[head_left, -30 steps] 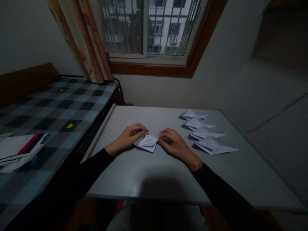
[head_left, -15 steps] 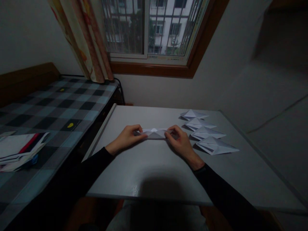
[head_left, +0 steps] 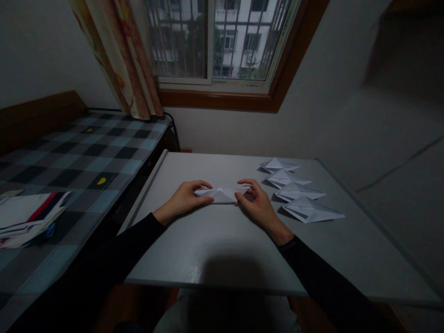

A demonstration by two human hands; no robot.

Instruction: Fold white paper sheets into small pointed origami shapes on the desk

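A white folded paper piece [head_left: 222, 194] lies stretched sideways on the grey table [head_left: 222, 249], just above its surface. My left hand [head_left: 183, 200] pinches its left end between thumb and fingers. My right hand [head_left: 258, 203] pinches the right end the same way. Both arms wear dark sleeves. The paper forms a long, narrow shape with a small peak in its middle.
Several finished folded paper pieces [head_left: 298, 192] lie in a row at the table's right, close to my right hand. A checked bed [head_left: 79, 157] with papers [head_left: 27, 215] stands at the left. A window [head_left: 215, 41] and curtain [head_left: 121, 60] are behind.
The paper went from a broad, open folded shape to a long, narrow one pulled out sideways. My hands moved apart and slightly away from me, still holding its ends.
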